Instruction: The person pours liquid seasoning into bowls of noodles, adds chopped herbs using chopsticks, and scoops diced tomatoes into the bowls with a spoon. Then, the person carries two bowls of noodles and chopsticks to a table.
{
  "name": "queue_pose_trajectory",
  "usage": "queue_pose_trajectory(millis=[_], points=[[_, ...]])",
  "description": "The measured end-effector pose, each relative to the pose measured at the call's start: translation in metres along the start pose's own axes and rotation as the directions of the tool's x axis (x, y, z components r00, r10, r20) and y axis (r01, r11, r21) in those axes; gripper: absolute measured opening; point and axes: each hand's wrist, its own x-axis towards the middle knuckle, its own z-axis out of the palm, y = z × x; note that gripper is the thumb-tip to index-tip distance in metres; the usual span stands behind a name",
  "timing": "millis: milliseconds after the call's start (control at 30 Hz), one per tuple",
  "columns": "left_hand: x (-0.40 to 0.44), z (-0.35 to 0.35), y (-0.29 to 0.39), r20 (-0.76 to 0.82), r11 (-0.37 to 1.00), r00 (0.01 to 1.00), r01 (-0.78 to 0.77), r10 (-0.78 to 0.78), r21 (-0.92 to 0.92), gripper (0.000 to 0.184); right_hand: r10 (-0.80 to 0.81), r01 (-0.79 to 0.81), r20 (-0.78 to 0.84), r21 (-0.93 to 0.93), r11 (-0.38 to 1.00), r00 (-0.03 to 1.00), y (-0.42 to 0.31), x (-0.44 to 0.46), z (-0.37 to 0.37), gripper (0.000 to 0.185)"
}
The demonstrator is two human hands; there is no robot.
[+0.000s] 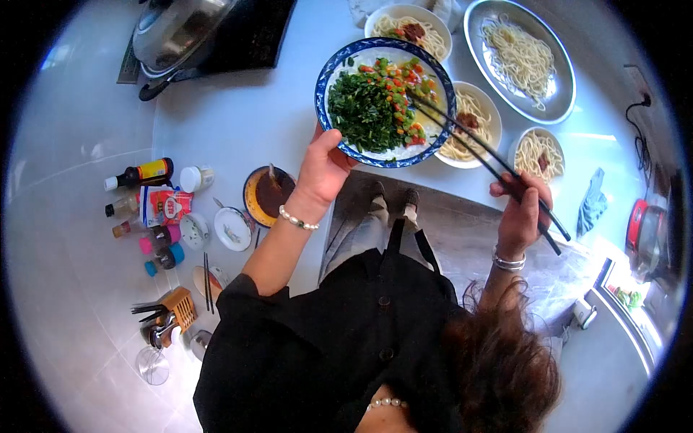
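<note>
A blue-and-white patterned bowl (368,108) is held up by its near left rim in my left hand (323,167), thumb over the edge. It holds chopped dark greens (361,112) on the left and diced red and green vegetables (404,90) on the right. My right hand (521,209) is closed round a pair of black chopsticks (476,146), whose tips reach into the bowl by the diced vegetables. Beyond and beside the bowl are white bowls of noodles with brown sauce (431,37), (474,130), (541,155).
A metal tray of plain noodles (523,61) lies at the upper right. A pot (173,36) stands on a black stove (249,36) at the upper left. Left are a sauce bowl (267,195), a plate (233,229), a dark bottle (141,174), several jars and a utensil holder (180,309).
</note>
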Motion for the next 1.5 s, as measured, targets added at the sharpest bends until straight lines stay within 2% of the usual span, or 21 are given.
queue_pose_trajectory(millis=[167, 267, 333, 433, 700, 800, 900, 933, 1067, 1167, 1300, 1433, 1500], points=[[-0.016, 0.002, -0.031, 0.034, 0.999, 0.998, 0.045, -0.044, -0.008, 0.045, 0.078, -0.075, 0.034, -0.085, 0.994, 0.996, -0.007, -0.028, -0.010, 0.019], [-0.027, -0.002, -0.040, -0.019, 0.996, 0.996, 0.091, -0.092, -0.013, 0.046, 0.067, -0.069, -0.031, -0.075, 0.995, 0.997, -0.005, -0.038, -0.027, 0.019], [-0.036, -0.002, -0.046, 0.017, 0.996, 0.996, 0.090, -0.090, -0.007, 0.047, 0.083, -0.087, -0.057, -0.076, 0.993, 0.995, -0.004, -0.046, -0.039, 0.019], [-0.047, -0.011, -0.057, 0.012, 0.995, 0.995, 0.097, -0.097, 0.008, 0.049, 0.128, -0.128, 0.023, -0.032, 0.991, 0.991, -0.007, -0.059, -0.048, 0.018], [-0.067, -0.024, -0.078, -0.027, 0.995, 0.995, 0.092, -0.091, 0.027, 0.052, 0.208, -0.207, 0.007, -0.061, 0.976, 0.978, 0.009, -0.070, -0.075, 0.017], [-0.068, -0.026, -0.085, -0.035, 0.997, 0.997, 0.075, -0.074, 0.017, 0.052, 0.250, -0.250, -0.004, 0.071, 0.966, 0.968, 0.007, -0.076, -0.080, 0.019], [-0.071, -0.025, -0.088, -0.066, 0.998, 0.996, 0.053, -0.052, 0.014, 0.051, 0.250, -0.248, 0.103, -0.028, 0.968, 0.963, 0.007, -0.079, -0.083, 0.020], [-0.072, -0.024, -0.090, -0.076, 0.999, 0.996, 0.043, -0.042, 0.016, 0.051, 0.265, -0.264, 0.088, -0.026, 0.964, 0.960, 0.006, -0.077, -0.083, 0.019], [-0.081, -0.017, -0.087, -0.069, 0.999, 0.997, 0.030, -0.027, 0.044, 0.051, 0.247, -0.236, 0.118, -0.099, 0.967, 0.962, 0.009, -0.066, -0.094, 0.017], [-0.084, -0.013, -0.085, -0.073, 0.996, 0.997, 0.034, -0.028, 0.080, 0.050, 0.168, -0.127, 0.179, -0.218, 0.968, 0.969, 0.013, -0.057, -0.099, 0.019], [-0.082, -0.010, -0.085, -0.077, 0.996, 0.997, 0.021, -0.014, 0.088, 0.050, 0.130, -0.087, 0.175, -0.233, 0.968, 0.976, 0.011, -0.044, -0.095, 0.019], [-0.081, -0.008, -0.084, -0.093, 0.997, 0.996, 0.020, -0.013, 0.074, 0.049, 0.132, -0.116, 0.094, -0.157, 0.981, 0.987, 0.010, -0.037, -0.090, 0.020], [-0.082, -0.008, -0.084, -0.106, 0.997, 0.994, 0.019, -0.012, 0.070, 0.049, 0.130, -0.118, 0.121, -0.106, 0.987, 0.984, 0.012, -0.039, -0.086, 0.021]])
